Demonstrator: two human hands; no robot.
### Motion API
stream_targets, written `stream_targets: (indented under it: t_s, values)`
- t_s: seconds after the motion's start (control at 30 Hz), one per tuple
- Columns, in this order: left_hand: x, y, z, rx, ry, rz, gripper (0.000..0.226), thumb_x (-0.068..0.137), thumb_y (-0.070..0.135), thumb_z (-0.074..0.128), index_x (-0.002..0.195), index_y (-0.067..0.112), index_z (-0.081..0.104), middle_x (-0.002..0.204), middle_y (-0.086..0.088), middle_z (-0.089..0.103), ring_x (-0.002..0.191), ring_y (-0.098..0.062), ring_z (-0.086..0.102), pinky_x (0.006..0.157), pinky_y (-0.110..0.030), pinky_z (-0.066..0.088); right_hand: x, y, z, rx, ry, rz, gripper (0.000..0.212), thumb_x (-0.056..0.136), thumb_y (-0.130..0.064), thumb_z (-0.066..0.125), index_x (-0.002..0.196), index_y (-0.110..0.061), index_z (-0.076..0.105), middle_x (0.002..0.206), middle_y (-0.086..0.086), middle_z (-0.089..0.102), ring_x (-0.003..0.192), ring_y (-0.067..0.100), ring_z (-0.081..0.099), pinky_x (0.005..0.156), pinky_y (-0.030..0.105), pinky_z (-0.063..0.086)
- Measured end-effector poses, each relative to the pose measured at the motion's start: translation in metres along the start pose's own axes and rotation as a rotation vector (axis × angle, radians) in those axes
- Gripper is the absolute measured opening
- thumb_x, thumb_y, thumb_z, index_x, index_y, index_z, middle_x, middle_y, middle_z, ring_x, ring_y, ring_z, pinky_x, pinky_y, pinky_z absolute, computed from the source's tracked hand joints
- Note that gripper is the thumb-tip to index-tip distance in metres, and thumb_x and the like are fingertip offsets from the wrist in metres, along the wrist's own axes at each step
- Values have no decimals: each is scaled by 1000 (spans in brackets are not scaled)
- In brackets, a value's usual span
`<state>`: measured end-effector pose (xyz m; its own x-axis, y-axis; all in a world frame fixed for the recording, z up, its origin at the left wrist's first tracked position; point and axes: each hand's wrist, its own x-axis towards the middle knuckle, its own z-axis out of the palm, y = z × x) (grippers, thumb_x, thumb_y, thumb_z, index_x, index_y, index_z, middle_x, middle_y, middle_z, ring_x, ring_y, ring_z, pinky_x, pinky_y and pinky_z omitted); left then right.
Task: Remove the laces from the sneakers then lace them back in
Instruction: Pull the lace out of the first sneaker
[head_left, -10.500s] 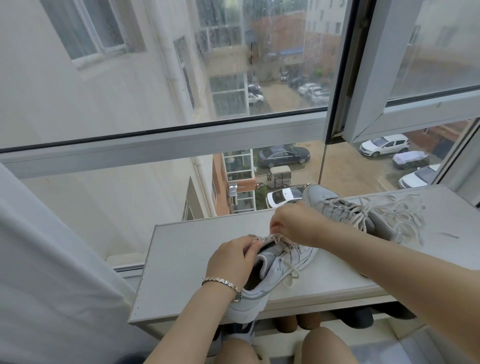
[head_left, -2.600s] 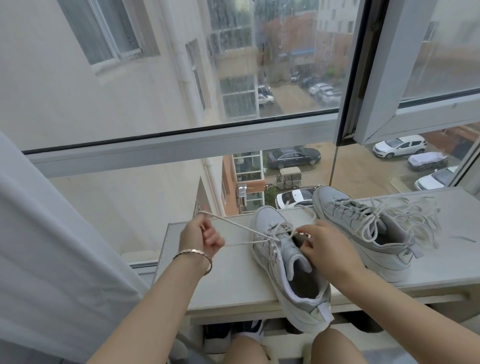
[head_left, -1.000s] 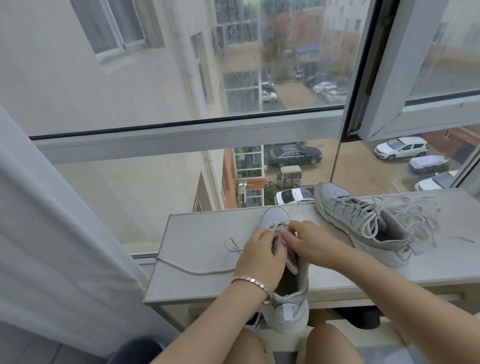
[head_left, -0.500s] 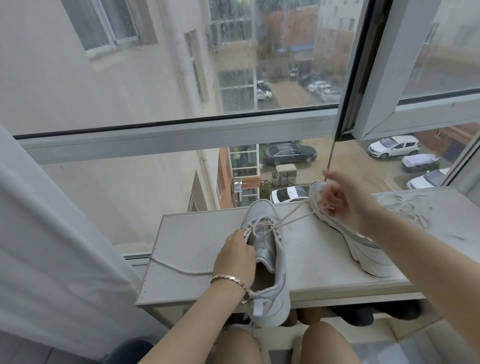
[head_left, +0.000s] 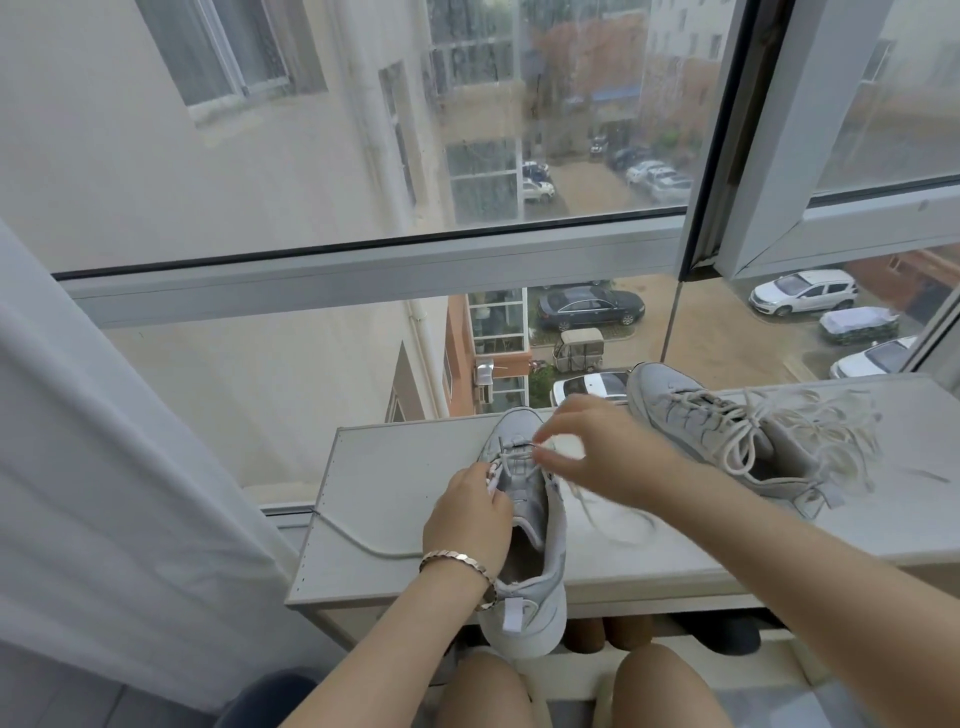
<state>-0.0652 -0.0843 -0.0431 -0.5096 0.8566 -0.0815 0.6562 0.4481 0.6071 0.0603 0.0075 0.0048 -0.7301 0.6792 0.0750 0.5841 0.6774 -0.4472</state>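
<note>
Beyond the right hand (head_left: 597, 454), laced sneaker (head_left: 696, 415) on shelf (head_left: 395, 483).

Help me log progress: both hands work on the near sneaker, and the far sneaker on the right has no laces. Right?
No. The head view shows the far sneaker laced. The left hand and right hand do work on the near sneaker, the right pinching its lace.
</note>
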Motion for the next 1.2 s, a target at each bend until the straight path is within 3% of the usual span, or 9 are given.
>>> stream_targets:
  t_s: [0.17,0.53,0.63,0.73,0.87,0.97,1.03,1.1,1.2]
  values:
    - [-1,-2,1,-11,30,-27,29,96,36,38,104,14,54,108,-5,56,80,-16,46,69,-26,35,13,-21,28,-253,-175,96,31,94,-33,48,104,-8,64,115,8,46,109,24,45,84,32,40]
    - [-2,-2,1,42,1,-41,39,97,46,26,99,17,52,107,-1,54,84,-19,49,70,-29,39,10,-8,13,-101,-206,230,28,92,-30,55,106,-8,64,104,11,67,94,23,59,68,23,36]
    - [0,-1,1,78,-4,-43,39,98,43,25,105,18,53,113,-1,54,95,-23,55,74,-30,41,7,-7,3,-124,-225,213,28,91,-29,58,95,-4,69,86,12,67,75,21,54,59,24,38]
    - [0,-1,2,57,7,-38,36,99,39,26,110,18,53,118,-1,53,97,-23,54,73,-29,38,3,7,-13,-144,-180,251,27,91,-29,57,82,-6,68,75,8,63,73,26,56,57,24,41]
    - [0,-3,5,-59,22,6,33,99,35,30,112,19,56,117,-2,55,86,-16,49,76,-27,40,-6,48,-37,-286,-157,434,37,90,-25,56,55,-19,43,63,0,46,77,24,49,50,23,28]
    - [2,-6,7,-90,38,17,31,98,34,33,105,17,58,112,-3,57,82,-14,46,75,-25,39,-10,52,-33,-307,-231,334,21,88,-27,60,67,-24,63,72,-2,56,71,12,49,65,23,33]
    - [2,-6,7,-99,36,27,30,98,33,34,101,16,58,108,-4,58,81,-15,47,72,-24,37,-8,37,-21,-201,-124,153,12,89,-27,60,85,-22,71,81,-7,53,75,5,44,74,20,33]
    - [0,-5,7,-103,25,39,31,97,34,33,102,17,59,106,-3,60,82,-16,49,70,-24,37,1,13,-8,-78,-40,26,20,90,-26,59,106,-20,68,94,-6,57,83,5,47,78,17,35]
    - [-3,-6,7,-92,7,35,31,97,36,34,106,21,59,105,-1,61,88,-18,54,72,-28,43,23,-14,14,-79,-139,-20,24,90,-23,58,112,-17,66,109,0,62,93,13,55,81,21,42]
